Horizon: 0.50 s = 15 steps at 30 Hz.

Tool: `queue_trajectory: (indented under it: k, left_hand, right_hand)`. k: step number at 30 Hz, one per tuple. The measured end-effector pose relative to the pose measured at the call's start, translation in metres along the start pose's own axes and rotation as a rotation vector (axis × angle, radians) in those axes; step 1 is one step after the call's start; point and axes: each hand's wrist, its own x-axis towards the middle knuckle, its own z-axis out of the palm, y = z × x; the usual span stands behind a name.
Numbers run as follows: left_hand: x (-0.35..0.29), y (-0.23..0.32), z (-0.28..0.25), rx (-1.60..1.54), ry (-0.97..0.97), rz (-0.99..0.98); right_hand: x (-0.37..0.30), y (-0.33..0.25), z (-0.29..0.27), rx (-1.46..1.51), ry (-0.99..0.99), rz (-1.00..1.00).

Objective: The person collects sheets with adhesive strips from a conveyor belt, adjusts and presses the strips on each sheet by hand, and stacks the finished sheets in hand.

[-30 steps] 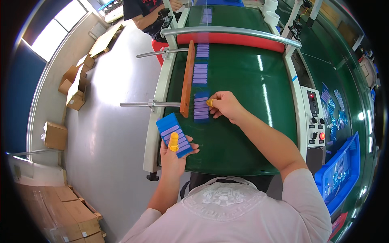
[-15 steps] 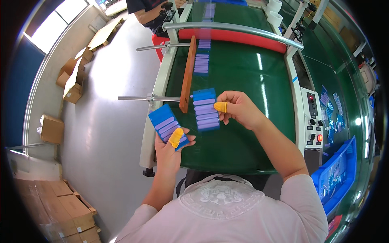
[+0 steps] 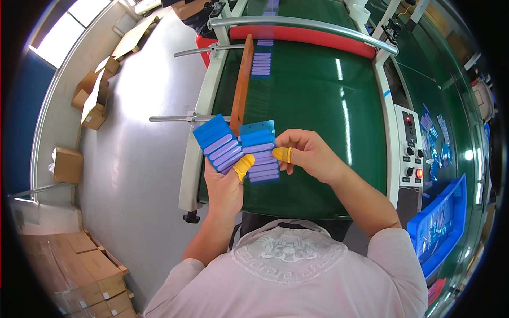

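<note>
My left hand [image 3: 225, 185] grips a flat blue pack [image 3: 218, 143] with a row of purple bars across it, the thumb in a yellow finger cot pressed on its lower edge. A similar pack [image 3: 260, 152], with purple bars and a clear blue top end, is pinched between the thumb and fingers of my right hand [image 3: 305, 153], whose thumb also wears a yellow cot. The two packs are side by side over the near end of a green conveyor belt [image 3: 313, 116], their edges meeting or overlapping. Farther along the belt lies another such pack [image 3: 261, 64] beside a wooden guide rail [image 3: 243, 87].
A metal bar [image 3: 302, 29] and red roller [image 3: 313, 40] span the belt. At right are a control box [image 3: 409, 146], a blue bin [image 3: 440, 228] and loose packs [image 3: 435, 143]. Cardboard boxes [image 3: 93, 273] stand left; another person's arm [image 3: 188, 9] shows at the far left.
My right hand has brought its pack left and slightly nearer, against the pack in my left hand. The pack on the belt has shifted away from me. The view has tilted slightly.
</note>
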Motion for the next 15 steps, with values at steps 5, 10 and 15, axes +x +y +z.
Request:
queue_trajectory:
  k: [5, 10, 15]
  left_hand:
    - [0.0010, -0.0032, -0.0021, 0.023, 0.004, -0.008]
    - [-0.0004, -0.0029, 0.0030, 0.049, -0.003, -0.044]
    - [-0.0018, -0.0054, 0.0000, 0.014, 0.001, -0.074]
  right_hand:
    - [-0.0021, 0.0039, 0.0037, -0.068, 0.087, 0.014]
    - [-0.0024, 0.0055, -0.0001, -0.061, 0.127, 0.014]
    - [-0.0033, 0.0064, -0.0039, -0.050, 0.138, 0.029]
